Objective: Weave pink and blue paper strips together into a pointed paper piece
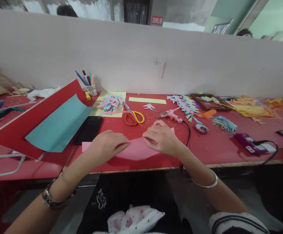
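A sheet of pink paper (135,151) lies at the front edge of the red table, its upper edge pinched between my two hands. My left hand (108,144) is closed on the paper's left part, thumb and fingers together. On the right part, my right hand (159,138) grips the same edge with bent fingers. Just beyond the hands rest scissors (138,117) with yellow and red handles. A pink glue gun (173,115) lies behind my right hand, its black cord running down to the table edge. Small cut paper pieces (149,106) lie farther back.
At left, a light-blue sheet (58,126) leans with a red board (75,86) beside a black phone (89,130). Farther back are a pen cup (91,88), a pile of paper strips (111,103) and a pale yellow strip (147,100). A purple box (250,143) with a cord sits right.
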A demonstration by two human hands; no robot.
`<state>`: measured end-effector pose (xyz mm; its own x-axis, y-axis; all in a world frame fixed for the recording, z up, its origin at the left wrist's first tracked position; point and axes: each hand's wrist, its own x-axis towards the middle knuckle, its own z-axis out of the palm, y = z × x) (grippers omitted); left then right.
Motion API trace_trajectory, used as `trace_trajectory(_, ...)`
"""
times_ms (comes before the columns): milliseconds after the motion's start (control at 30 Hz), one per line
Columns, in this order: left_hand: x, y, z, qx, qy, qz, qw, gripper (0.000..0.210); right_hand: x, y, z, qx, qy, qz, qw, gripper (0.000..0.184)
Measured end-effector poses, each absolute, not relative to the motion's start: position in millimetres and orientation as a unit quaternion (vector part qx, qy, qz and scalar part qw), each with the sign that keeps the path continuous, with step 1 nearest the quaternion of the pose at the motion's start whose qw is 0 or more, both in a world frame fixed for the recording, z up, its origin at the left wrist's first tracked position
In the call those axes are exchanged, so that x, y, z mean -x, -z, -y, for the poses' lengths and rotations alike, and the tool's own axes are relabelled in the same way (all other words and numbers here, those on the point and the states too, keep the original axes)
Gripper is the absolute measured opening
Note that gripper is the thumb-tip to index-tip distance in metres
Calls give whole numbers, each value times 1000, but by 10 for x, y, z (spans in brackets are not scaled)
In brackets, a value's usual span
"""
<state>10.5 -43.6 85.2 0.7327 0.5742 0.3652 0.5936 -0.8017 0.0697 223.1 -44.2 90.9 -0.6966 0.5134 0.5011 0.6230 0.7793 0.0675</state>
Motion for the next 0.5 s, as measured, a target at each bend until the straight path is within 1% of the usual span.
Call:
trace_trajectory(100, -132, -854, 458, 932, 194, 304, 41, 45, -2077, -870, 446, 282, 155, 918, 233, 21)
trace_trajectory(233, -134, -906, 481, 931, 191, 311, 26, 47, -1916, -829, 422, 260, 146, 918, 260, 20)
trace_trajectory(400, 23, -964, 430, 922, 163, 348, -50, 43, -2087, -811, 343, 311, 84, 907, 272, 16)
trace_trajectory(500, 197, -1014, 382, 913, 158, 374, -32, 40, -2382, -807, 286, 355, 100, 885, 284, 17)
